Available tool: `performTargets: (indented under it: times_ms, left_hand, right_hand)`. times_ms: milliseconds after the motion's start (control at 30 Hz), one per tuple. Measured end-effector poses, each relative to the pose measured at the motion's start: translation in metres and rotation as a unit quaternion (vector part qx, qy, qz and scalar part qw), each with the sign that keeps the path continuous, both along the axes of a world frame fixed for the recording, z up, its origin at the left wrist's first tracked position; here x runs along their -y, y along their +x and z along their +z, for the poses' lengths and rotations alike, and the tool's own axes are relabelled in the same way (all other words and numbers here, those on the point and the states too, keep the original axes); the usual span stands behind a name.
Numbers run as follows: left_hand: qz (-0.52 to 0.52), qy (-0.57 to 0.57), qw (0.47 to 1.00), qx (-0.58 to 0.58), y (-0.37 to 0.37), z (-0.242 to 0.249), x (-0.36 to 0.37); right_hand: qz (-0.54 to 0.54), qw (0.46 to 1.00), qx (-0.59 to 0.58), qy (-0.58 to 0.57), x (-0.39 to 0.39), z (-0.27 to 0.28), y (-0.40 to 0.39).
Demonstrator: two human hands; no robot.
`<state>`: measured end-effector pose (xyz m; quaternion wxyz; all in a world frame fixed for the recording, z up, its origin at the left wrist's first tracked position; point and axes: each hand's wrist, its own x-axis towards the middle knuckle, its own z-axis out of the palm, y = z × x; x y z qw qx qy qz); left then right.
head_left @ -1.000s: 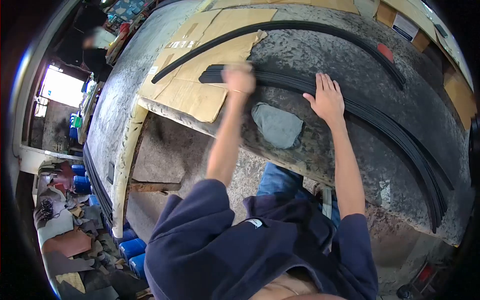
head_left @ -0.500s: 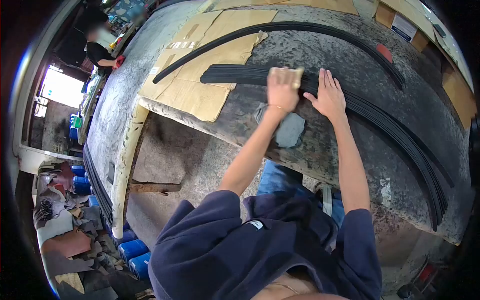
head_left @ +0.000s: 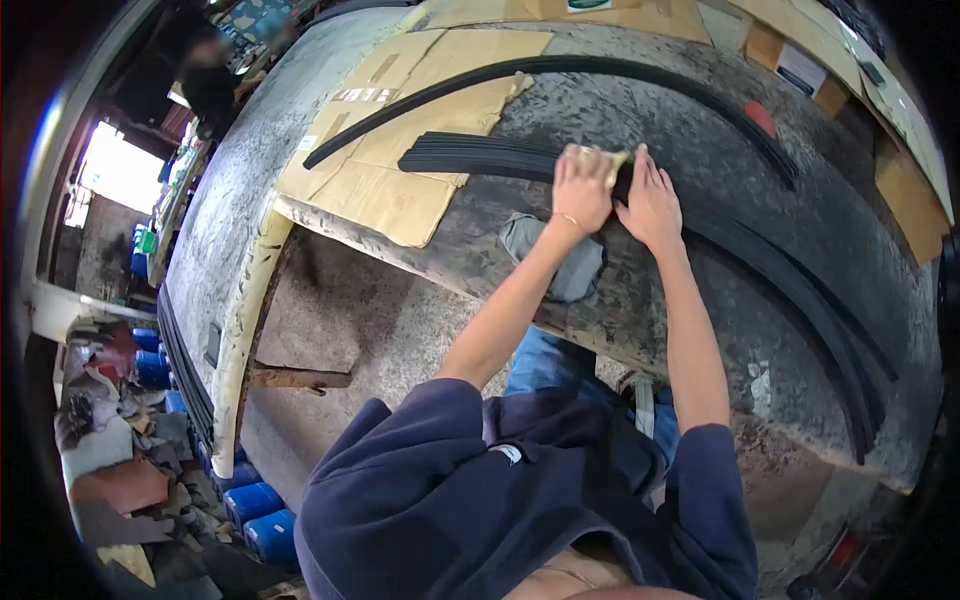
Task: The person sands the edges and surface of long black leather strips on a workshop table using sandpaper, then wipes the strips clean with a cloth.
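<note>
A bundle of long black strips (head_left: 480, 155) lies along the stained desk (head_left: 640, 300), curving away to the right toward the far corner. The left hand (head_left: 582, 188) presses a small tan pad (head_left: 608, 158) down on the strips, fingers closed over the pad. The right hand (head_left: 650, 200) lies flat just beside it, touching it, fingers spread and released, palm resting on the same strips and gripping nothing. The strips' left end stops at the edge of a sheet of cardboard (head_left: 400, 190) that covers the desk's near-left corner. Above the bundle, a single black strip (head_left: 560, 68) arcs over the cardboard and on across the desk, apart from the bundle. A small red scrap (head_left: 765, 117) sits beside that upper strip on the right. A grey rag (head_left: 560, 255) lies on the desk's near edge, just below the left wrist and partly hidden by the forearm. More cardboard pieces (head_left: 905, 190) line the far right side. Under the desk's edge, blue cans (head_left: 260, 515) stand on the floor next to a heap of leather scraps (head_left: 110, 470). At the top left, well apart, another person (head_left: 210, 80) stands at a bench, blurred.
</note>
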<state>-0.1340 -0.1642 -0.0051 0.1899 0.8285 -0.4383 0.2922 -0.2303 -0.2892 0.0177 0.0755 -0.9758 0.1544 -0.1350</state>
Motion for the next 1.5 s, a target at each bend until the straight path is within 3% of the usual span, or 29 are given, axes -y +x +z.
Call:
performTargets:
  times_ms: [33, 100, 233, 267, 333, 433, 467, 500, 533, 567, 600, 667, 700, 733, 767, 800, 867, 933, 967, 1000, 1033, 1100, 1133, 1267, 1333, 1400, 1433, 1467, 1500]
  left_hand:
    - [0.011, -0.004, 1.0, 0.006, 0.011, 0.003, -0.007]
    - [-0.034, 0.04, 0.993, -0.109, 0.041, 0.009, -0.046]
    - [0.232, 0.178, 0.953, -0.084, 0.161, 0.03, -0.164]
    - [0.289, 0.061, 0.94, -0.173, 0.199, 0.015, -0.179]
    - [0.324, 0.039, 0.924, -0.198, 0.202, 0.033, -0.175]
    - [0.213, 0.121, 0.966, -0.082, 0.162, 0.043, -0.123]
    - [0.111, 0.034, 0.986, -0.122, 0.127, 0.041, -0.089]
    - [-0.029, 0.004, 0.998, -0.049, 0.083, 0.042, -0.062]
    - [-0.151, 0.021, 0.983, -0.099, 0.057, 0.036, -0.04]
    - [-0.16, 0.049, 0.986, -0.016, 0.031, 0.021, -0.025]
    - [-0.164, 0.04, 0.986, -0.008, 0.017, 0.02, -0.02]
    - [-0.137, 0.047, 0.988, -0.059, 0.03, 0.012, -0.037]
    - [-0.094, 0.088, 0.985, -0.115, 0.033, 0.046, -0.062]
    - [-0.047, 0.073, 0.994, -0.068, 0.064, 0.037, -0.087]
    - [0.048, 0.06, 0.989, -0.124, 0.093, 0.031, -0.114]
    - [0.126, 0.058, 0.976, -0.17, 0.1, 0.057, -0.137]
    - [0.253, 0.045, 0.955, -0.15, 0.178, 0.018, -0.163]
    - [0.229, 0.244, 0.927, -0.168, 0.161, 0.048, -0.129]
    - [0.221, 0.209, 0.924, -0.233, 0.146, 0.04, -0.096]
    - [0.146, 0.208, 0.953, -0.162, 0.105, 0.045, -0.068]
    - [0.005, 0.066, 0.998, 0.019, 0.081, 0.015, -0.045]
    - [-0.057, 0.004, 0.996, -0.073, 0.022, 0.009, -0.005]
    - [-0.116, 0.004, 0.993, -0.01, 0.009, 0.01, 0.0]
    - [-0.175, 0.023, 0.982, -0.071, 0.024, 0.054, -0.053]
    - [-0.039, 0.066, 0.996, -0.049, 0.096, 0.02, -0.107]
    - [0.088, 0.128, 0.981, -0.115, 0.133, 0.045, -0.173]
    - [0.206, 0.16, 0.949, -0.174, 0.141, 0.06, -0.19]
    - [0.265, 0.021, 0.95, -0.165, 0.216, 0.005, -0.22]
    - [0.248, 0.078, 0.932, -0.253, 0.22, 0.016, -0.211]
  right_hand:
    - [0.006, 1.0, 0.021, 0.015, 0.001, 0.001, -0.001]
    - [0.023, 0.999, 0.048, 0.005, 0.0, -0.005, -0.006]
    - [0.029, 0.997, 0.073, 0.019, -0.009, 0.0, 0.0]
    - [0.022, 0.997, 0.067, 0.016, -0.012, -0.001, -0.003]
    - [0.005, 0.998, 0.058, 0.004, -0.007, 0.004, -0.004]
    - [-0.002, 0.997, 0.071, -0.016, -0.012, -0.004, -0.003]
    - [-0.014, 0.998, 0.059, -0.014, -0.011, -0.002, -0.002]
    - [-0.004, 0.997, 0.071, -0.001, -0.01, 0.001, -0.002]
    - [0.007, 0.997, 0.081, 0.012, -0.011, 0.0, -0.007]
    - [0.001, 0.998, 0.066, 0.015, -0.01, -0.002, -0.011]
    - [0.008, 0.998, 0.06, 0.019, -0.007, -0.001, -0.01]
    - [0.011, 0.998, 0.052, 0.03, -0.005, 0.0, -0.006]
    - [0.004, 0.998, 0.054, 0.026, -0.007, -0.001, -0.006]
    - [-0.004, 0.998, 0.057, 0.023, -0.009, -0.001, -0.007]
    - [-0.011, 0.999, 0.046, 0.025, -0.009, 0.0, -0.006]
    - [-0.015, 0.999, 0.046, 0.025, -0.011, -0.001, -0.005]
    - [-0.025, 0.998, 0.045, 0.022, -0.011, -0.003, -0.002]
    - [-0.021, 0.998, 0.055, 0.015, -0.017, -0.006, -0.004]
    - [-0.021, 0.998, 0.055, 0.017, -0.015, -0.004, -0.002]
    - [-0.023, 0.998, 0.053, 0.02, -0.012, -0.004, -0.002]
    - [-0.013, 0.997, 0.072, 0.014, -0.01, -0.006, -0.003]
    - [-0.01, 0.998, 0.053, 0.017, -0.005, -0.006, -0.004]
    - [-0.006, 0.999, 0.036, 0.024, -0.004, -0.005, -0.003]
    - [-0.007, 0.997, 0.062, 0.038, -0.009, -0.002, -0.006]
    - [-0.02, 0.998, 0.052, 0.038, -0.01, -0.002, -0.004]
    - [-0.021, 0.998, 0.056, 0.025, -0.011, -0.004, -0.004]
    - [-0.021, 0.998, 0.054, 0.026, -0.013, -0.002, -0.006]
    - [-0.026, 0.998, 0.055, 0.02, -0.014, 0.003, -0.007]
    - [-0.029, 0.998, 0.057, 0.016, -0.018, 0.006, -0.007]
